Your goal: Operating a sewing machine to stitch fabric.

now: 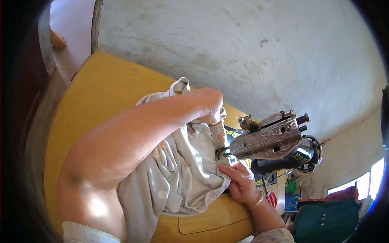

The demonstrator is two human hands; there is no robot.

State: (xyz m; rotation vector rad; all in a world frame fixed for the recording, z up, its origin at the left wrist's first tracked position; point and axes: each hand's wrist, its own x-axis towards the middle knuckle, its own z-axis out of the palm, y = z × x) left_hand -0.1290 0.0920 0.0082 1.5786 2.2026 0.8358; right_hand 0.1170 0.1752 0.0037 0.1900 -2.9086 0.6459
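Observation:
A pale beige garment (194, 150) with a gathered edge lies bunched over the sewing table, its edge under the needle and presser foot of a black sewing machine (267, 141) with an engraved metal faceplate. My left arm reaches across the cloth. Beyond the needle, my left hand (211, 114) is bent at the wrist and closed on the garment's far edge; its fingertips are partly hidden. On the near side of the presser foot, my right hand (241, 182) grips the garment's edge, the index finger lying on top close to the foot. A bangle circles the right wrist.
Scissors (270, 197) with red handles lie right of my right wrist. The machine's handwheel (314, 154) is at the right. Dark green cloth (328, 220) is piled at the lower right. A grey wall (227, 44) borders the far side of the yellow wooden tabletop (93, 101).

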